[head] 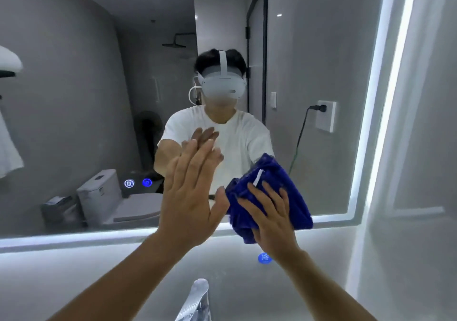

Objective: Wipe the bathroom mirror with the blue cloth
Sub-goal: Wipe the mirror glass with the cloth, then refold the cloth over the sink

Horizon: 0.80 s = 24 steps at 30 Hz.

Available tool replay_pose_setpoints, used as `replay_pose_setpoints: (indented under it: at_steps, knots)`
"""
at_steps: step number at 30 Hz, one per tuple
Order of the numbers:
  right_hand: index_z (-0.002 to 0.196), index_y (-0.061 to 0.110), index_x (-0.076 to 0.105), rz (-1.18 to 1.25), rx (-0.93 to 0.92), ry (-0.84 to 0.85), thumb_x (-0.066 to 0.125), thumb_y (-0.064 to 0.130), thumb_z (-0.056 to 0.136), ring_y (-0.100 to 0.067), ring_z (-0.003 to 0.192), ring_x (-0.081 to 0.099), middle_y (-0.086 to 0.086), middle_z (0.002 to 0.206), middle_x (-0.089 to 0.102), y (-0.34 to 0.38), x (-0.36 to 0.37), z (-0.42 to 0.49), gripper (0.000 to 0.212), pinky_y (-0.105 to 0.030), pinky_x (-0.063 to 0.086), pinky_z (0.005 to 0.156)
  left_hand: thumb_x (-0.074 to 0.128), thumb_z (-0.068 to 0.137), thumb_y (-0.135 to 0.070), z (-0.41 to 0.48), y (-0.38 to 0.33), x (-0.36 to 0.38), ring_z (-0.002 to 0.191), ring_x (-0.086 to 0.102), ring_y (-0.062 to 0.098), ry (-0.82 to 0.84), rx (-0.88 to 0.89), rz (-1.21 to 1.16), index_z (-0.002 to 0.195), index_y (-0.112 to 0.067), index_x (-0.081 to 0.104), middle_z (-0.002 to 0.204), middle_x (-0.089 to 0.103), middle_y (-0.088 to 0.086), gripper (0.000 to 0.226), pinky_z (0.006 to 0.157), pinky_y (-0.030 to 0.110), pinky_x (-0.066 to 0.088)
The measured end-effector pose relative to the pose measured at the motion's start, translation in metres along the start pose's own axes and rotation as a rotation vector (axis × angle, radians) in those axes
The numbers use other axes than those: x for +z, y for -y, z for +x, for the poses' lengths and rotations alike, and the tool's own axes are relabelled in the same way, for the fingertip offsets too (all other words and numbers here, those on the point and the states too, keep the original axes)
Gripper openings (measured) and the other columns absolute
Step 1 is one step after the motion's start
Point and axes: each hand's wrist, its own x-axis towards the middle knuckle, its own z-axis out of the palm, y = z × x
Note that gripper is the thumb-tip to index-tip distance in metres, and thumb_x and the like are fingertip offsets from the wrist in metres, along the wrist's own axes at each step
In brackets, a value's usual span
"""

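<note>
Chrome tap (pixel 195 301) sits nearest, at the bottom edge between the two forearms. Off to the far left, a white towel (pixel 7 145) hangs at the frame's edge. Next comes the mirror (pixel 74 86), with a lit white strip along its bottom and right sides; it reflects a toilet (pixel 111 197) and, just right of that, two round glowing buttons (pixel 138 183) low on the glass. Moving right, the left hand (pixel 193 197) is raised flat with fingers straight and close together, fingertips at the glass, meeting their own reflection, and it holds nothing. Just beside its thumb lies the blue cloth (pixel 272 192), bunched against the mirror's lower edge and hanging partly over the lit strip. The right hand (pixel 272 219) presses the cloth to the glass with spread, straight fingers laid across it. Below that wrist a round blue sticker (pixel 264 258) shows on the wall. Further right, the mirror reflects a socket (pixel 327 115) with a plugged-in cable.
</note>
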Motion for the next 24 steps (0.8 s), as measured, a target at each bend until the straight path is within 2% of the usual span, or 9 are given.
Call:
replay_pose_setpoints:
  at_steps: [2, 4, 7, 10, 12, 16, 19, 22, 24]
  knots:
    - [0.122, 0.024, 0.052, 0.073, 0.090, 0.030, 0.091, 0.008, 0.056, -0.029, 0.130, 0.038, -0.003, 0.135, 0.052, 0.004, -0.007, -0.016, 0.078, -0.055, 0.025, 0.111, 0.046, 0.088, -0.026, -0.022, 0.002, -0.013, 0.144, 0.031, 0.030, 0.088, -0.021, -0.003, 0.143, -0.007, 0.045, 0.151, 0.041, 0.012, 0.058, 0.109, 0.055, 0.033]
    - [0.117, 0.018, 0.058, 0.195, 0.224, -0.020, 0.087, 0.005, 0.062, -0.031, 0.126, 0.042, -0.009, 0.128, 0.058, 0.011, -0.019, -0.016, 0.064, -0.053, 0.030, 0.108, 0.045, 0.088, -0.029, -0.043, 0.001, -0.025, 0.143, 0.033, 0.029, 0.189, -0.049, -0.026, 0.143, -0.006, 0.046, 0.152, 0.041, 0.010, 0.059, 0.107, 0.056, 0.036]
    - [0.113, 0.009, 0.064, 0.537, 0.524, -0.152, 0.065, 0.003, 0.079, -0.031, 0.119, 0.050, -0.007, 0.126, 0.057, 0.034, -0.048, 0.005, 0.034, -0.028, 0.034, 0.106, 0.043, 0.089, -0.035, -0.070, -0.009, -0.041, 0.141, 0.037, 0.027, 0.332, -0.101, -0.081, 0.142, -0.009, 0.048, 0.150, 0.043, 0.006, 0.060, 0.109, 0.054, 0.037]
    - [0.108, 0.032, 0.062, 1.151, 0.955, -0.157, 0.060, 0.000, 0.086, -0.019, 0.097, 0.064, 0.002, 0.110, 0.066, 0.065, -0.082, 0.026, 0.040, -0.024, 0.050, 0.082, 0.042, 0.091, -0.049, -0.090, -0.023, -0.050, 0.148, 0.016, 0.010, 0.533, -0.244, -0.235, 0.152, -0.025, 0.028, 0.156, 0.017, -0.017, 0.067, 0.120, 0.034, 0.015]
    - [0.108, 0.030, 0.062, 1.328, 1.070, -0.146, 0.060, 0.005, 0.091, -0.016, 0.082, 0.063, -0.001, 0.098, 0.067, 0.083, -0.097, 0.032, 0.030, -0.028, 0.049, 0.074, 0.044, 0.087, -0.061, -0.099, -0.031, -0.055, 0.146, 0.005, -0.003, 0.695, -0.238, -0.444, 0.153, -0.038, 0.014, 0.155, 0.004, -0.029, 0.076, 0.120, 0.026, 0.012]
    - [0.104, 0.016, 0.059, 1.456, 1.338, -0.129, 0.061, 0.023, 0.094, -0.021, 0.074, 0.054, -0.009, 0.084, 0.058, 0.125, -0.120, 0.025, 0.013, -0.041, 0.045, 0.075, 0.068, 0.077, -0.055, -0.116, -0.055, -0.063, 0.130, 0.036, -0.008, 0.736, -0.219, -0.778, 0.142, -0.056, 0.019, 0.141, 0.034, -0.038, 0.082, 0.101, 0.007, 0.032]
    - [0.101, 0.018, 0.058, 1.436, 1.454, 0.007, 0.065, 0.036, 0.084, -0.017, 0.079, 0.060, -0.005, 0.084, 0.061, 0.151, -0.133, 0.013, 0.026, -0.038, 0.050, 0.083, 0.069, 0.075, -0.027, -0.131, -0.057, -0.068, 0.095, 0.060, -0.003, 0.761, -0.410, -0.874, 0.119, -0.064, 0.037, 0.103, 0.061, -0.029, 0.065, 0.080, 0.011, 0.047]
    - [0.113, 0.018, 0.059, 1.477, 1.362, 0.165, 0.063, 0.034, 0.085, -0.013, 0.088, 0.067, -0.001, 0.098, 0.070, 0.165, -0.142, 0.002, 0.033, -0.028, 0.052, 0.077, 0.055, 0.065, -0.019, -0.138, -0.046, -0.078, 0.070, 0.061, 0.007, 0.761, -0.724, -0.999, 0.090, -0.035, 0.063, 0.075, 0.068, -0.007, 0.031, 0.070, 0.025, 0.051]
    - [0.117, 0.023, 0.059, 1.395, 1.287, 0.277, 0.055, 0.030, 0.094, -0.011, 0.094, 0.068, 0.005, 0.104, 0.071, 0.167, -0.148, -0.005, 0.025, -0.025, 0.054, 0.075, 0.056, 0.058, -0.016, -0.137, -0.035, -0.087, 0.075, 0.060, 0.023, 0.702, -0.941, -1.141, 0.093, -0.006, 0.064, 0.076, 0.067, 0.007, 0.038, 0.070, 0.035, 0.049]
